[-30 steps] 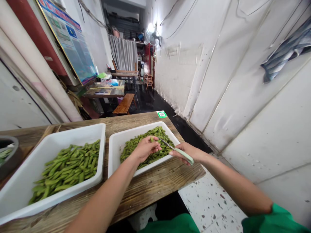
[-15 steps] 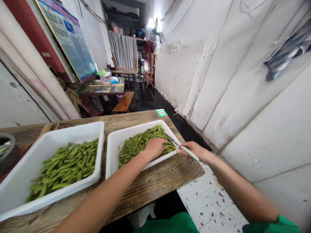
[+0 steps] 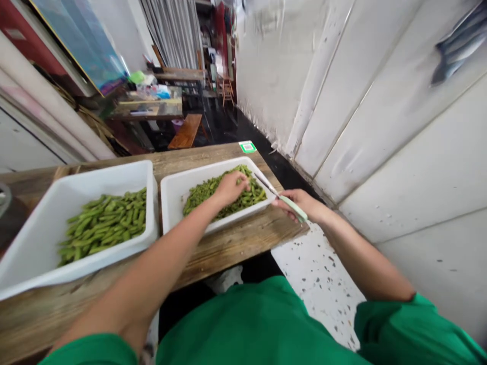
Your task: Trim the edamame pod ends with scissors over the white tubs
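My left hand (image 3: 231,187) is over the right-hand white tub (image 3: 166,205), just above a heap of green soybean pods (image 3: 205,192). Its fingers are curled together in a pinch; whatever is between them is too small to make out. At the tub's right end, my right hand (image 3: 299,204) grips scissors with pale green handles (image 3: 292,207). Their blades (image 3: 266,184) point up and left over the tub's rim, towards my left hand. To the left stands a second white tub (image 3: 152,203) with larger green pods (image 3: 106,223) in it.
Both tubs rest on a worn wooden table (image 3: 228,256). A green-and-white code sticker (image 3: 247,147) is at its far right corner. A dark round container (image 3: 7,218) sits at the far left. Beyond are a wooden bench (image 3: 186,131) and a cluttered table (image 3: 152,106). A white wall (image 3: 365,126) runs along the right.
The camera has tilted down, so the tubs appear higher and more of the green shirt shows. My left hand has lifted slightly from the pods; my right hand still holds the scissors.
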The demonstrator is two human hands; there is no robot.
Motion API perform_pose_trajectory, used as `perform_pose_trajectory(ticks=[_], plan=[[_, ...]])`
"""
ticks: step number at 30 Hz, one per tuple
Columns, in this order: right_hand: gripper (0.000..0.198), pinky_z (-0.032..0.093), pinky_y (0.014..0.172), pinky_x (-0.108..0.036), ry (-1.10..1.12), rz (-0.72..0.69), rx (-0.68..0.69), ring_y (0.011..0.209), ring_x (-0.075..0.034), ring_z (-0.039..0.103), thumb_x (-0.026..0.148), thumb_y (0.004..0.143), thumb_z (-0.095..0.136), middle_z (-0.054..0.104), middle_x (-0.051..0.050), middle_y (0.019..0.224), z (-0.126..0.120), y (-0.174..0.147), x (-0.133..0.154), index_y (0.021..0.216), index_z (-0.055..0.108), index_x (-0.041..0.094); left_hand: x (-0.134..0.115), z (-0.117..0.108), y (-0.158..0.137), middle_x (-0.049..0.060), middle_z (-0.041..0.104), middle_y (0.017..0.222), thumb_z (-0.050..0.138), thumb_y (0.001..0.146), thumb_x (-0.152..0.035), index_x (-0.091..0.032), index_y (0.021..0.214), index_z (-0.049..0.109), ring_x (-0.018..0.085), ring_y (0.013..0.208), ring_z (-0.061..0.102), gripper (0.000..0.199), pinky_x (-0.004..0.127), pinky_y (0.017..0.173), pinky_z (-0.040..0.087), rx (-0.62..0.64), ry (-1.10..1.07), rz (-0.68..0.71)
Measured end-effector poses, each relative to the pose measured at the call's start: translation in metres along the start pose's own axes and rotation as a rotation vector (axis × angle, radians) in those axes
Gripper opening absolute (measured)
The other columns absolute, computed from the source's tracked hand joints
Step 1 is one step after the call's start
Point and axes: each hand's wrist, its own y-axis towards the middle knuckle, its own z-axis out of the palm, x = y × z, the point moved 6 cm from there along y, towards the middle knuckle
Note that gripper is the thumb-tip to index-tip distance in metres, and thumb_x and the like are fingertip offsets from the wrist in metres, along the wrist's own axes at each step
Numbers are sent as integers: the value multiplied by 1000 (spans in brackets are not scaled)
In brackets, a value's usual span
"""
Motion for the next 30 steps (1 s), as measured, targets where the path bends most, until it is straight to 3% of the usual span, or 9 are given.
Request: perform_pose_trajectory(ticks=[2, 5, 10, 19, 30], plan=[[34, 34, 27, -14, 22, -43, -3, 32, -4, 41, 45, 65, 68, 45, 7, 46, 9, -5, 4, 72, 54, 15, 10, -21, -15, 1, 68, 74, 48, 77, -28, -17, 83, 63, 16, 74, 56, 20, 27, 74, 41, -98, -28, -89], [36, 35, 26, -14, 49, -73, -38, 32, -4, 41, 46, 62, 70, 44, 7, 44, 23, -12, 4, 66, 51, 16, 26, -51, -48, 2, 68, 79, 49, 75, -26, -16, 77, 64, 16, 77, 57, 19, 25, 73, 40, -246, -10, -193], [41, 35, 25, -15, 98, -113, -174, 31, -4, 40, 50, 61, 69, 45, 6, 44, 37, -18, -8, 59, 46, 16, 41, -74, -104, 4, 68, 78, 51, 74, -23, -13, 93, 62, 9, 47, 49, 24, 21, 52, 39, -342, -146, -368], [36, 35, 27, -16, 96, -196, -88, 33, -4, 40, 46, 63, 70, 46, 5, 48, 63, -33, -3, 65, 51, 16, 23, -82, -138, 4, 65, 74, 48, 78, -16, -13, 90, 59, 5, 40, 45, 18, 19, 45, 34, -326, -312, -351], [34, 34, 27, -17, 77, -204, -47, 35, -5, 40, 45, 67, 68, 45, 4, 50, 71, -43, -4, 76, 56, 14, 43, -69, -149, 3, 63, 71, 46, 80, -14, -12, 88, 55, 3, 38, 42, 12, 16, 42, 31, -405, -540, -414]])
